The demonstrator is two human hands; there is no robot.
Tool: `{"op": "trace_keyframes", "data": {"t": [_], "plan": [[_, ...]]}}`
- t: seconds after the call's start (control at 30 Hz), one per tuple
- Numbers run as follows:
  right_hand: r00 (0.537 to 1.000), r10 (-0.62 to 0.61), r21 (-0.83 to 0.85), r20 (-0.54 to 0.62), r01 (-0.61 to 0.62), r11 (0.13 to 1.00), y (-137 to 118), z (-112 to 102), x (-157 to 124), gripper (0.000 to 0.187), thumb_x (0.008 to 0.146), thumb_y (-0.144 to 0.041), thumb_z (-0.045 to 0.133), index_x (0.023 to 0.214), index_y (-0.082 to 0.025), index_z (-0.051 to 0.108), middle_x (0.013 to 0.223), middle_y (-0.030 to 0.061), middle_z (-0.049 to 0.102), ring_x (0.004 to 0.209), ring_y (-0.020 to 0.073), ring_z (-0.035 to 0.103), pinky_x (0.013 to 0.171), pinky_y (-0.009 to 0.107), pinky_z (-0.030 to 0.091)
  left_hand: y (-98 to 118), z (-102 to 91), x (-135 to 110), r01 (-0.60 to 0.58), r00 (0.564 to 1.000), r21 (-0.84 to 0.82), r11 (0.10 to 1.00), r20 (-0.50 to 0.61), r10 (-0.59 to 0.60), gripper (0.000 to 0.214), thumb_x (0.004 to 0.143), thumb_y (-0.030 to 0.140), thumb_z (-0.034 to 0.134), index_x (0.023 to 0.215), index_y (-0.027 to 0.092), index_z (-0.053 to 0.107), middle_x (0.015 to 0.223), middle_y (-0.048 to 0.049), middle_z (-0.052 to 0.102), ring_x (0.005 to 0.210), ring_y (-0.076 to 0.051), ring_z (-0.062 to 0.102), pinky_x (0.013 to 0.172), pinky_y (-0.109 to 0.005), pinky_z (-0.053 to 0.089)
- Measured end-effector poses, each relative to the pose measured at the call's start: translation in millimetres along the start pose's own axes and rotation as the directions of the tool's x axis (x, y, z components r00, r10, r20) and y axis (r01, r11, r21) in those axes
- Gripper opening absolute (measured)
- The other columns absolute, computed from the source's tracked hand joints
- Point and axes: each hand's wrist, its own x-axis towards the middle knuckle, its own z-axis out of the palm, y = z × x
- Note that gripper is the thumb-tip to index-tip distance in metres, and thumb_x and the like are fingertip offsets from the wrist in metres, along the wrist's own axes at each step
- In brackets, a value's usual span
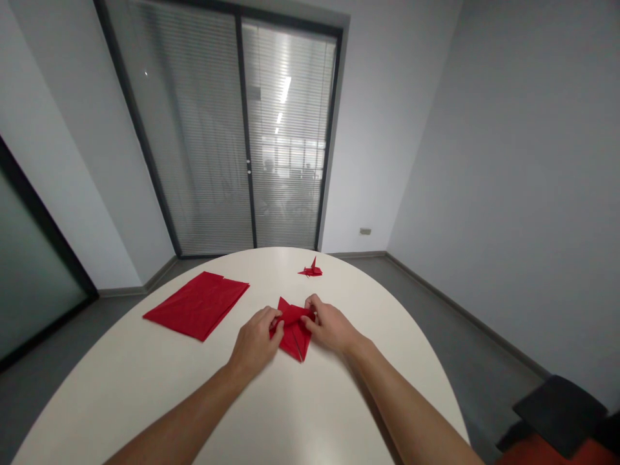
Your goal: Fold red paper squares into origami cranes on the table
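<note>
A partly folded red paper (293,329) lies on the white round table (271,400) in front of me. My left hand (254,342) pinches its left edge with closed fingers. My right hand (329,325) presses and pinches its right edge, fingers curled. Both hands rest on the tabletop on either side of the paper, which has pointed flaps towards the far side and a point towards me.
A stack of flat red paper sheets (197,303) lies to the left. A finished small red folded figure (310,270) stands at the table's far side. A dark chair (562,413) is at the lower right. Glass doors with blinds (242,129) are behind.
</note>
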Motion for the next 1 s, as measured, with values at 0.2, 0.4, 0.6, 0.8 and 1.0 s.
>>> {"op": "trace_keyframes", "data": {"t": [0.2,0.4,0.6,0.8,1.0], "plan": [[0.999,-0.037,-0.026,0.002,0.037,0.999,-2.0,3.3,2.9,0.009,0.088,-0.022,0.058,0.096,-0.023,0.053,0.089,0.0021,0.066,0.077,0.0162,0.057,0.067,0.025,0.033,1.8,-3.2,-0.1,-0.069,0.998,0.026,0.997,-0.01,0.069,0.013,0.088,0.014,0.05,0.091,0.024,0.059,0.089,-0.0018,0.064,0.082,-0.019,0.061,0.073,-0.031,0.048],[0.999,-0.017,-0.028,-0.036,0.016,0.999,-8.5,3.6,3.2,0.006,0.092,-0.024,0.056,0.097,-0.023,0.053,0.084,0.001,0.064,0.073,0.0159,0.055,0.066,0.025,0.031,1.3,-2.8,-1.6,-0.034,0.998,0.043,0.999,-0.046,0.036,0.015,0.087,0.012,0.047,0.094,0.024,0.054,0.089,0.0001,0.062,0.078,-0.017,0.061,0.07,-0.029,0.047],[0.998,0.022,-0.025,-0.066,-0.023,0.999,-13.7,6.5,2.8,0.007,0.094,-0.028,0.054,0.096,-0.022,0.05,0.08,0.0009,0.063,0.069,0.0157,0.052,0.062,0.026,0.028,0.1,-1.1,-1.4,0.015,0.997,0.026,1.0,-0.079,-0.012,0.019,0.089,0.014,0.049,0.104,0.025,0.053,0.098,0.0001,0.064,0.082,-0.017,0.063,0.071,-0.028,0.048],[0.998,0.017,0.001,-0.06,-0.017,1.0,-14.9,10.4,3.1,0.005,0.094,-0.027,0.054,0.095,-0.023,0.05,0.08,0.0005,0.063,0.07,0.0155,0.054,0.063,0.025,0.029,-4.0,-0.2,-0.4,0.121,0.99,0.032,0.992,-0.071,-0.118,0.025,0.088,0.013,0.049,0.109,0.026,0.054,0.105,-0.0008,0.065,0.084,-0.019,0.063,0.07,-0.029,0.047],[0.997,0.032,0.0,-0.064,-0.032,0.999,-15.6,13.5,3.2,0.007,0.096,-0.03,0.052,0.094,-0.023,0.05,0.079,0.0003,0.063,0.068,0.0153,0.053,0.062,0.025,0.028,-9.7,2.6,1.7,0.199,0.978,-0.011,0.98,-0.059,-0.2,0.025,0.086,0.014,0.053,0.108,0.026,0.055,0.106,-0.0004,0.068,0.082,-0.018,0.064,0.069,-0.028,0.046]]}}
